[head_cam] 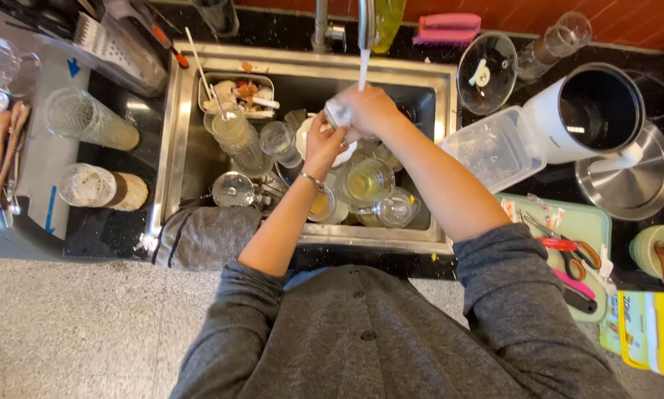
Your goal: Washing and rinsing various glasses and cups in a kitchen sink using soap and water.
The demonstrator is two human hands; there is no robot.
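Steel racks and a dark counter fill the left edge, where two clear glass jars [89, 118] lie on their sides beside some wooden utensils [5, 151]. A grey cloth [199, 235] hangs over the front rim of the stainless sink [171, 155]. Inside the basin, a small metal tray of scraps [239, 94] sits at the back left, and tumblers, some holding yellowish liquid [367, 182], crowd the bottom together with a round lid [233, 189].

Over the middle of the sink, the left hand [323, 142], with a thin bracelet at the wrist, is curled with its fingers closed against a small pale object [339, 113]. The right hand [373, 111] is wrapped around the same object from the other side. It sits directly under the stream of water falling from the faucet [364, 22]; it looks like a sponge or a small cup, but the hands cover too much of it to be sure.

Further right, a clear plastic container [495, 148] rests on the counter, touching a white pot with a dark inside [591, 111]. A glass lid [487, 72] lies behind them, and red-handled scissors [576, 250] lie on a pale green board [583, 222].
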